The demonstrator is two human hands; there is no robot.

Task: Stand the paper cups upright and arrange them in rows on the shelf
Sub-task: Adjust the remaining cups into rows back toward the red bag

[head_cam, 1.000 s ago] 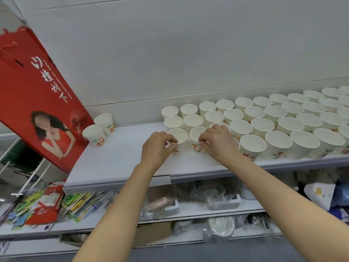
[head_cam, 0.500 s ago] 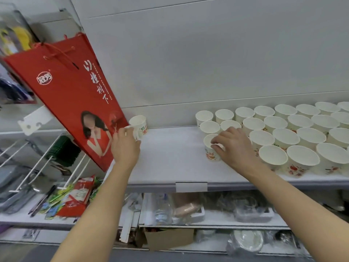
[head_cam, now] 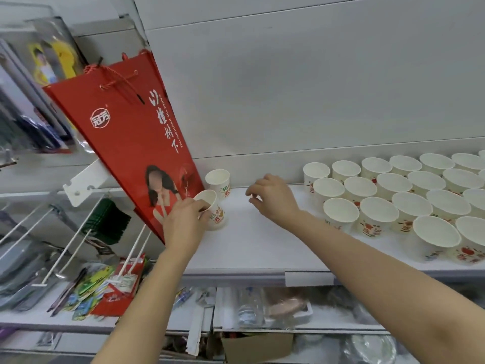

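White shelf (head_cam: 262,248): rows of cups (head_cam: 393,195) upright at right. Two stray cups far left; near cup (head_cam: 214,211) tilted, pinched by left hand (head_cam: 183,222). Right hand (head_cam: 273,198) hovering, fingers loosely curled, empty. Nearly done.

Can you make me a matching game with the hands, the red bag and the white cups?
Things:
1. left hand
2. right hand
3. red paper gift bag
4. rows of white paper cups

States:
A. leans at the white shelf's left end
B. stands upright at the shelf's right
C. grips a tilted white paper cup
D. hovers over the shelf, holding nothing

Pairs: 1-C, 2-D, 3-A, 4-B
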